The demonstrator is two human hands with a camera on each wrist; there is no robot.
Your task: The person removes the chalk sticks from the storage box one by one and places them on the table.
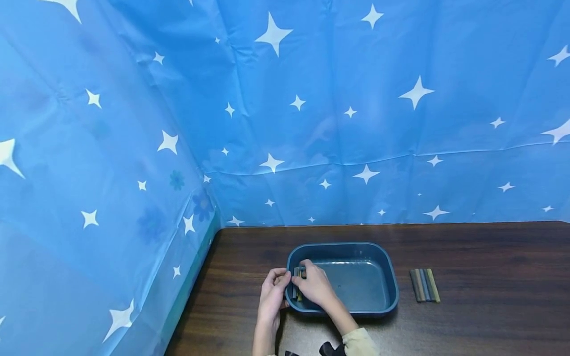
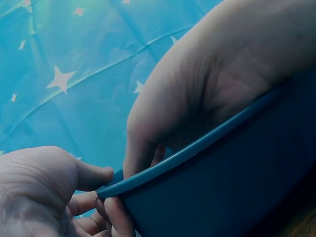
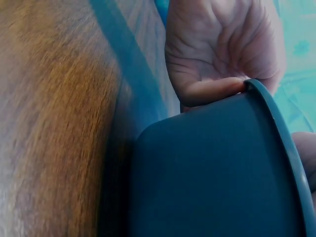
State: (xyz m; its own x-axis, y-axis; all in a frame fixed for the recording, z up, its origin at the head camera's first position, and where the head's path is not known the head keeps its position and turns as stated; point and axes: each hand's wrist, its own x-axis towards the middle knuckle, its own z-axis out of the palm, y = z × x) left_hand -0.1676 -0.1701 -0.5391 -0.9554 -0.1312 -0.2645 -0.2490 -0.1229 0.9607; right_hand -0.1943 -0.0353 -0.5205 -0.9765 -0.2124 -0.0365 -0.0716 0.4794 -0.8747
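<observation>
A dark blue plastic basin (image 1: 392,284) with rounded corners stands on the table. My left hand (image 1: 270,299) grips its left rim, thumb on top and fingers against the outer wall, as the left wrist view shows. My right hand (image 1: 317,286) reaches over the front rim into the basin's left end, its thumb and fingers bent around a stick there. Several thin coloured sticks (image 1: 295,292) lie along that end, partly covered by the right hand. In the right wrist view, the basin wall (image 3: 212,168) hides the right fingertips.
To the right of the basin, several similar sticks (image 1: 424,285) in grey, brown, blue and yellow-green lie side by side. They rest on the dark wooden table (image 1: 498,277). Blue star-patterned sheets (image 1: 311,138) hang behind the table and along its left side.
</observation>
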